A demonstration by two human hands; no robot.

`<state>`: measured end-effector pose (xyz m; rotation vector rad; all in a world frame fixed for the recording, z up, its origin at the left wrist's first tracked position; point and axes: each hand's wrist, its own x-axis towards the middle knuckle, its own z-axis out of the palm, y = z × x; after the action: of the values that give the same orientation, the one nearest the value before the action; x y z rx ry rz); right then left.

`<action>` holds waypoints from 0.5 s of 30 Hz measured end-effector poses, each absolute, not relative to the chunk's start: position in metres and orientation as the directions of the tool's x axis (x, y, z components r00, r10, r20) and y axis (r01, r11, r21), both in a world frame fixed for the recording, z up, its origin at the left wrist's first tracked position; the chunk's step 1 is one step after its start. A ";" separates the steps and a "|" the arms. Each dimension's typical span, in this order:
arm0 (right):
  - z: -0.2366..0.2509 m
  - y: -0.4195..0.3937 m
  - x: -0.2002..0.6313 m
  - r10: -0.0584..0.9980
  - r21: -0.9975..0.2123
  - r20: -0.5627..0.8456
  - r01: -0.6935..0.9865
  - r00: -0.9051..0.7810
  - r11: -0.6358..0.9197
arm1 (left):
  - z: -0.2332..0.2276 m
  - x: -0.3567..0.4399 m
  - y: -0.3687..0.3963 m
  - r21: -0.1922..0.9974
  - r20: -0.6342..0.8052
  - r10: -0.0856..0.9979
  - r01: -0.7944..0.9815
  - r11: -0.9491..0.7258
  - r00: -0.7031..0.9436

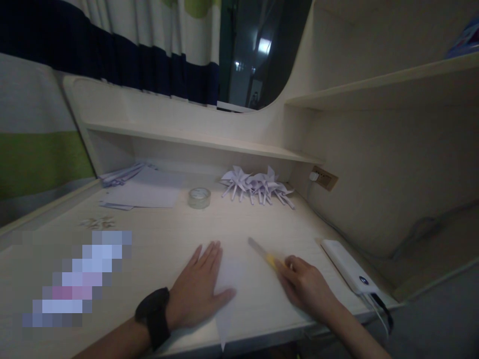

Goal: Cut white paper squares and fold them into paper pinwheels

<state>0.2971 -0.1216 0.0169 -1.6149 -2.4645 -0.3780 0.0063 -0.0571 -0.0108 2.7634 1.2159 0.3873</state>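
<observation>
My left hand (200,286), with a dark watch on its wrist, lies flat with its thumb stretched out. It presses a sheet of white paper (224,324) against the table, and a pointed corner of the sheet hangs over the front edge. To the right of the paper, my right hand (305,286) is closed around a yellow-handled knife (271,259). Its grey blade points away to the upper left, apart from the paper and blurred by motion. Most of the handle is hidden in my fingers.
Several paper pinwheels (258,184) lie at the back, right of a tape roll (199,198). A paper stack (149,187) and small pale pieces (99,222) are on the left. A cabled white power bank (348,267) lies at right, below a wall socket (325,178).
</observation>
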 end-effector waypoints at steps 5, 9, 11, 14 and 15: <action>0.016 -0.127 0.307 0.894 0.037 0.293 0.938 -0.339 0.344 | -0.010 0.006 -0.055 0.193 0.191 0.746 0.720 -0.666 0.639; 0.020 -0.125 0.307 0.900 -0.222 0.348 0.911 -0.260 0.349 | 0.003 0.010 -0.055 0.141 0.203 0.764 0.754 -0.642 0.612; 0.023 -0.120 0.308 0.913 -0.402 0.362 0.853 -0.187 0.333 | 0.014 0.013 -0.056 0.115 0.209 0.764 0.761 -0.638 0.610; 0.027 -0.113 0.307 0.937 -0.635 0.347 0.725 -0.040 0.266 | 0.029 0.017 -0.054 0.092 0.193 0.770 0.770 -0.631 0.608; 0.028 -0.111 0.305 0.947 -0.697 0.322 0.678 0.005 0.233 | 0.033 0.018 -0.052 0.086 0.180 0.775 0.775 -0.626 0.606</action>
<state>0.3053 -0.1109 0.0277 -1.5133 -1.7404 0.4422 0.0178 -0.0518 0.0328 2.8159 1.3596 0.3147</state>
